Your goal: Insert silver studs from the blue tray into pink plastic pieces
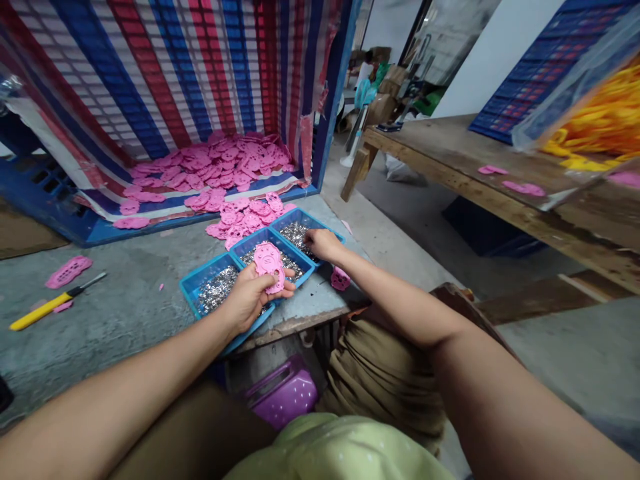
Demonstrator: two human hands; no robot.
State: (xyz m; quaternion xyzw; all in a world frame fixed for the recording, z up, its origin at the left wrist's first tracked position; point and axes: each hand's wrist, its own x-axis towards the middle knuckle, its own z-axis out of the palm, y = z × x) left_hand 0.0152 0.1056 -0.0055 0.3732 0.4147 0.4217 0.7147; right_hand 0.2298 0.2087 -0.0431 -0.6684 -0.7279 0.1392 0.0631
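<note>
A flat pink plastic piece (pixel 269 261) with cut-out holes is gripped between the thumb and fingers of my left hand (pixel 250 293), above the blue trays. My right hand (pixel 324 245) reaches into the right blue tray (pixel 327 225), fingers bent down among small shiny metal parts (pixel 294 232); whatever they pinch is hidden. The middle blue tray (pixel 260 235) and the left blue tray (pixel 189 283) hold similar metal bits. Behind the trays lies a small heap of pink pieces (pixel 245 219). One more pink piece (pixel 341 279) rests near the table edge, below my right wrist.
A blue crate (pixel 320 153) on its side, lined with striped sheeting, holds many pink pieces (pixel 225 160). A yellow-handled screwdriver (pixel 43 312) lies at left. On the right stands a wooden table (pixel 440 143) with yellow pieces (pixel 600 113). A purple stool (pixel 287 397) is below.
</note>
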